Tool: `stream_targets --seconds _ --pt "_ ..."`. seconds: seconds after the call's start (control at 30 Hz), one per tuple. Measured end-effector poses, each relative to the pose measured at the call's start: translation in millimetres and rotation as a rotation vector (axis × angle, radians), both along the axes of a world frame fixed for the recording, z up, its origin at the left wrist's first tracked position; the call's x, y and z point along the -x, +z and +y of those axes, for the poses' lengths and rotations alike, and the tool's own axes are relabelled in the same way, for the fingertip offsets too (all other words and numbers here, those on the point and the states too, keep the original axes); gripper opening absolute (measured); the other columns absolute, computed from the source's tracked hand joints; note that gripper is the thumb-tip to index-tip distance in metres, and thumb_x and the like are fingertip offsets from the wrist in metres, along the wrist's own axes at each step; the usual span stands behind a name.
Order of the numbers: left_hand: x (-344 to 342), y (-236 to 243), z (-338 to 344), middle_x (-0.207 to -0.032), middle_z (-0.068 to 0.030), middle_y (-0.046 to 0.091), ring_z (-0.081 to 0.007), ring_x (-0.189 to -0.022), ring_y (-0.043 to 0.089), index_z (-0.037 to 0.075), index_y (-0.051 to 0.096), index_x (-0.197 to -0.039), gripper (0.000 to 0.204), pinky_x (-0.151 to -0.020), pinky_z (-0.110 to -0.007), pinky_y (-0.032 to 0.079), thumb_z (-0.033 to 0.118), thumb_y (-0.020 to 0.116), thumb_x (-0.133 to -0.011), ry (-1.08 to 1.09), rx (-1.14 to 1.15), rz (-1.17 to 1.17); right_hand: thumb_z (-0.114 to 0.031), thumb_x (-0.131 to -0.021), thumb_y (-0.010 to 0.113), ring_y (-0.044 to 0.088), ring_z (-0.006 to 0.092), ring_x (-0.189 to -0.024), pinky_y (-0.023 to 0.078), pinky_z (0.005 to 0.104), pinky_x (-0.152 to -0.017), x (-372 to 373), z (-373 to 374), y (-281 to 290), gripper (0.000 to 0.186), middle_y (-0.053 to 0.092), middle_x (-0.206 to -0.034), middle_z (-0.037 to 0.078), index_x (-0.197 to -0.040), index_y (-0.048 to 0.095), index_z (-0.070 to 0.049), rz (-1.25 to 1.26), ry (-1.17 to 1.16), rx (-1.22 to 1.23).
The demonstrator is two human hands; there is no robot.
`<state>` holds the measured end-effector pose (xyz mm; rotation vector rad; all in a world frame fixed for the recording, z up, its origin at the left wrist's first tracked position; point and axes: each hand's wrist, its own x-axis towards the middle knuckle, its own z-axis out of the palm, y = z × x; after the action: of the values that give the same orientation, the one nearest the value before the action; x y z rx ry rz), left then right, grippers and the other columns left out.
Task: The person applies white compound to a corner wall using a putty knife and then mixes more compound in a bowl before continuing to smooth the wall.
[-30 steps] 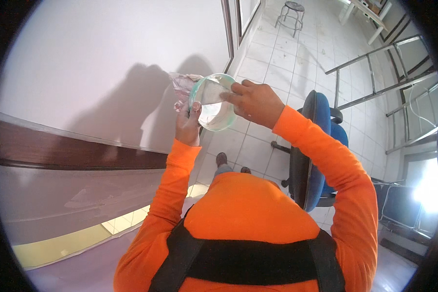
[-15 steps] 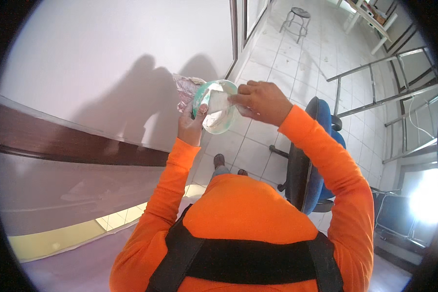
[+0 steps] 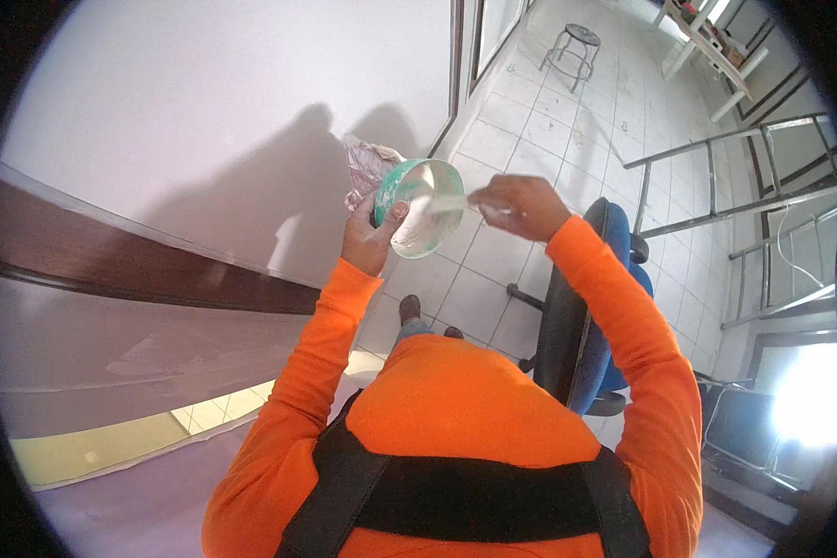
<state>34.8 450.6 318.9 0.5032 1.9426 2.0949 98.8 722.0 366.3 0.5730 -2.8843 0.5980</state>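
Against the white wall, my left hand (image 3: 367,240) grips a green bowl (image 3: 418,206) and crumpled rag (image 3: 365,167); my right hand (image 3: 521,205) pinches a putty knife (image 3: 446,205) scraping inside, paste left.

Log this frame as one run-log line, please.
left hand: holds green bowl and crumpled rag | right hand: holds flat scraper inside bowl

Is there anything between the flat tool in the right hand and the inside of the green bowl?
Nothing visible: the right hand holds the pale flat blade directly over the open round green bowl, gripped by the left hand together with crumpled paper.
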Motion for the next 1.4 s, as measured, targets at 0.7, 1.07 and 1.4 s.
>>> stream_targets --seconds 0.7,1.07,1.4 --pt "-1.9 22.3 9.4 -0.118 -0.0104 0.057 -0.0166 -0.105 0.054 -0.005 0.048 -0.131 0.047 -0.09 -0.029 0.045 0.018 0.063 -0.092 0.173 -0.112 0.001 -0.019 -0.085 0.062 0.066 0.0339 -0.084 0.053 0.0387 -0.077 -23.3 -48.1 -39.2 0.025 0.068 -0.094 0.018 -0.103 0.068 -0.003 -0.081 -0.172 0.644" --pt "-3.9 25.1 29.0 -0.125 -0.0127 0.053 -0.0185 -0.111 0.051 -0.005 0.04 -0.136 0.052 -0.095 -0.03 0.042 0.018 0.06 -0.094 0.145 -0.336 0.071 -0.021 -0.09 0.057 0.052 0.0116 -0.06 0.047 0.0309 -0.057 -27.2 -57.9 -35.0 0.028 0.057 -0.065 0.006 -0.102 0.067 0.002 -0.192 -0.436 0.9" --pt "-3.0 22.2 29.0 -0.129 -0.014 0.051 -0.0203 -0.117 0.049 -0.006 0.04 -0.137 0.055 -0.101 -0.031 0.038 0.021 0.061 -0.094 0.123 -0.382 0.115 -0.024 -0.093 0.054 0.043 0.0045 -0.048 0.032 0.0203 -0.038 -36.7 -73.6 -20.2 0.023 0.052 -0.065 0.0 -0.096 0.062 -0.003 -0.396 -0.313 1.28"
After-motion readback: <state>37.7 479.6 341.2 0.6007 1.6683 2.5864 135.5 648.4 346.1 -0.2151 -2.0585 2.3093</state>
